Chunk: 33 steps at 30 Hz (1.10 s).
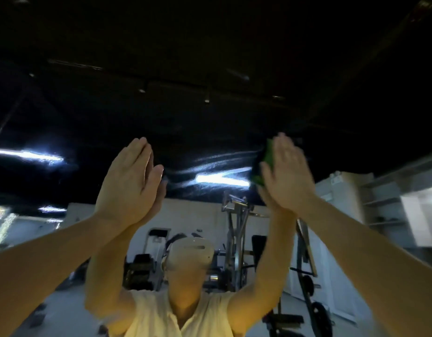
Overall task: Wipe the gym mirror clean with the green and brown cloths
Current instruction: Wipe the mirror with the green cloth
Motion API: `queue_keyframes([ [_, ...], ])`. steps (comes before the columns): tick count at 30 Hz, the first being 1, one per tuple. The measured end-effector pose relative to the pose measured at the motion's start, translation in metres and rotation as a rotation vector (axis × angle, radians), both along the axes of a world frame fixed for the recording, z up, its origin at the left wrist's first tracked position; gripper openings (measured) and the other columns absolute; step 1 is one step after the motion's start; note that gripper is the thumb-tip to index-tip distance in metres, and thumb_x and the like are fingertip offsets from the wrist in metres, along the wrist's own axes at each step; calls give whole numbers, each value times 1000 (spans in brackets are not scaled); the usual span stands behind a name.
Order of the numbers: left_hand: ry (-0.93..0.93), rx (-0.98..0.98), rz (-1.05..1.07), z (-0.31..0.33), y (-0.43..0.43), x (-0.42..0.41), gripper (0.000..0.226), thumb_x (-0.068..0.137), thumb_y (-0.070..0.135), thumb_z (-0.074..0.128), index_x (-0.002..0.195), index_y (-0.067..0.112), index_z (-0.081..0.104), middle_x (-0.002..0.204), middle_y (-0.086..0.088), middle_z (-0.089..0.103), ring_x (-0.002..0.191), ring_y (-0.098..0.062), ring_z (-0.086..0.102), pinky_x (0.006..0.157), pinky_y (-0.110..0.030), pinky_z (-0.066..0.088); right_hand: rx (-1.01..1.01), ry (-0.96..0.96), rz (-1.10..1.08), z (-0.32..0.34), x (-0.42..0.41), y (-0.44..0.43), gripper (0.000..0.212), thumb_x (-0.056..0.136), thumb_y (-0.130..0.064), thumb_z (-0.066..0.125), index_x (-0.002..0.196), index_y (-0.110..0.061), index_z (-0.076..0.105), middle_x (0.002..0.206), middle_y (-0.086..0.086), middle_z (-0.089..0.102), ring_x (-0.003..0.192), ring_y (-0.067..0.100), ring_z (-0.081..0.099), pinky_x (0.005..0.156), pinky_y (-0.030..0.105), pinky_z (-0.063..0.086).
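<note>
Right hand point(286, 173): fingers straight, gripping nothing, pressing green cloth point(266, 161) flat against mirror point(198, 147); cloth mostly hidden. Left hand point(127, 181): open, flat on glass; anything beneath hidden

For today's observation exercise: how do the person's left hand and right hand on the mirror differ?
The right hand presses a green cloth to the mirror; no cloth shows under the left hand. The left hand leans up-right, the right hand up-left. Both are raised, open and flat against the glass.
</note>
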<state>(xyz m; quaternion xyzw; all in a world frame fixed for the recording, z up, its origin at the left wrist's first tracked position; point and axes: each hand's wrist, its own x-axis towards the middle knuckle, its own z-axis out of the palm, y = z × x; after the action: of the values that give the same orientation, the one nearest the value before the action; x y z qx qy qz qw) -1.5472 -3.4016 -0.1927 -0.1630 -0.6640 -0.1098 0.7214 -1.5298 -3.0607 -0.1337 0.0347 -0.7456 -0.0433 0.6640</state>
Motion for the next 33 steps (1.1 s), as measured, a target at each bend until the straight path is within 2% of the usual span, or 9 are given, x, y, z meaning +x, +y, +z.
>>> queue_keyframes([
  [3,-11,-20,84,1,0,-1,73,107,51,21,156,-1,34,165,-17,31,154,-28,27,125,-51,26,-343,-20,-30,13,0,44,74,106,-47,12,163,0,5,171,21,8,158,32,9,129,48,10],
  [7,-24,-24,80,1,-3,-2,74,106,53,23,157,1,33,164,-15,32,152,-28,31,125,-51,28,-562,5,4,36,-2,-22,71,106,-40,22,158,9,18,165,31,19,155,41,18,126,50,14],
  [14,-140,-61,-92,5,-19,18,69,102,48,27,160,12,33,169,0,24,157,-10,15,129,-41,17,170,-40,162,-48,1,-178,70,107,-46,12,162,-4,2,170,20,-6,158,32,-6,129,51,0],
  [18,-214,-125,-59,8,-28,28,72,99,50,27,160,11,30,170,-1,21,157,-10,13,129,-38,15,523,-149,158,-88,10,-131,72,107,-46,32,164,-15,2,172,7,-9,156,19,-15,127,42,-7],
  [21,-235,-105,-9,6,-21,30,67,105,46,32,162,11,23,172,-1,13,158,-11,6,128,-36,10,134,-56,192,-61,9,-35,76,100,-44,47,164,-21,13,172,1,8,157,16,6,128,43,13],
  [24,-233,-54,40,3,-10,32,71,106,50,33,163,9,18,173,-3,9,158,-14,3,128,-36,8,-327,-24,71,-27,8,51,75,103,-49,14,163,-3,13,170,19,15,156,33,18,126,52,21],
  [27,-231,-56,101,1,-2,30,85,99,62,23,163,7,14,172,-6,5,158,-16,-2,128,-37,4,-584,-30,53,-7,5,43,73,105,-42,11,159,7,14,166,30,18,155,40,19,125,53,17],
  [29,-253,-48,123,0,-1,29,81,104,59,26,164,9,7,173,-4,-2,157,-13,-8,128,-34,-1,-505,40,16,-5,2,0,73,104,-41,11,157,8,23,161,34,26,151,43,26,124,56,20],
  [33,-258,-87,126,1,-9,26,77,106,45,41,164,8,8,173,-5,-1,159,-16,-5,130,-40,6,-29,27,99,-27,4,-93,69,108,-44,13,162,-4,3,170,20,-3,159,34,-1,128,52,4],
])
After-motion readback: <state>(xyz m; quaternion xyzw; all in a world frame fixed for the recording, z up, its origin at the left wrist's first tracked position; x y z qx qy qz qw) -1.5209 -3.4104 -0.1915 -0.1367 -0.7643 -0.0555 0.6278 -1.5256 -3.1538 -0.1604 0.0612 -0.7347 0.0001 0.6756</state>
